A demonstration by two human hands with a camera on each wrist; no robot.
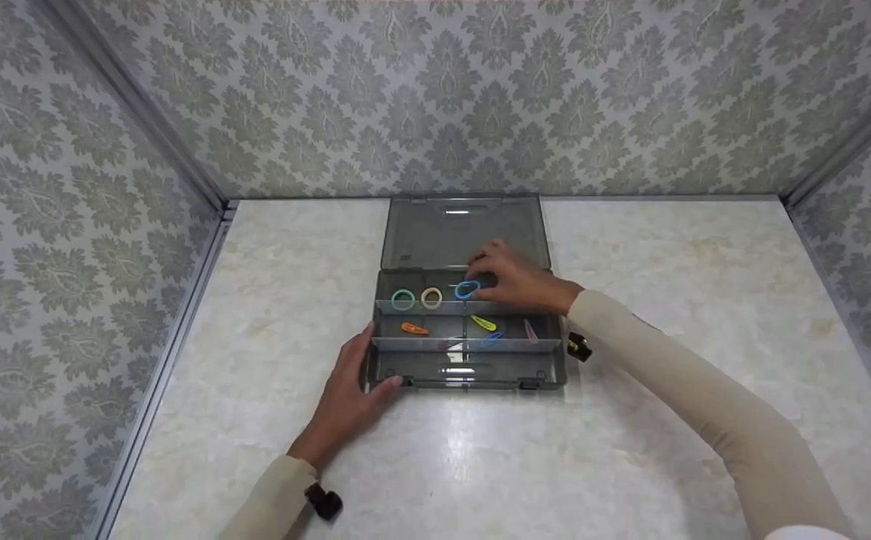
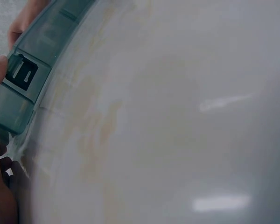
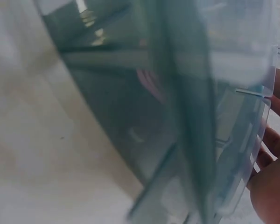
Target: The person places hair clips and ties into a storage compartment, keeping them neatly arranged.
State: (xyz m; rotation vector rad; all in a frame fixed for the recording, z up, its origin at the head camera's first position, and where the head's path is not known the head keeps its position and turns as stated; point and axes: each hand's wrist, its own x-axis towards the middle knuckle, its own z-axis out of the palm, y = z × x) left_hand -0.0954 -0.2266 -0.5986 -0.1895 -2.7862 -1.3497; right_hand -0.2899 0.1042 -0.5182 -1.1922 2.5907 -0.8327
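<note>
A smoky grey plastic organizer box (image 1: pixel 416 375) lies with its lid (image 1: pixel 465 232) laid back. My left hand (image 1: pixel 341 397) holds its front left corner, thumb on the front edge near a latch (image 2: pixel 22 72) and fingers along the side. Over the back row, my right hand (image 1: pixel 514 279) pinches a blue hair tie (image 1: pixel 466 290) with thumb and forefinger. Beside it in that row are a cream hair tie (image 1: pixel 425 304) and a green hair tie (image 1: pixel 403 308). The middle row holds several snap hair clips, among them an orange clip (image 1: pixel 414 329) and a yellow clip (image 1: pixel 484 323).
Clear dividers (image 1: pixel 420 344) split the box into rows. The box stands on a pale marbled table (image 1: pixel 270 300), its lid reaching close to the patterned back wall (image 1: pixel 450 105). Another patterned wall (image 1: pixel 37 262) rises at the left.
</note>
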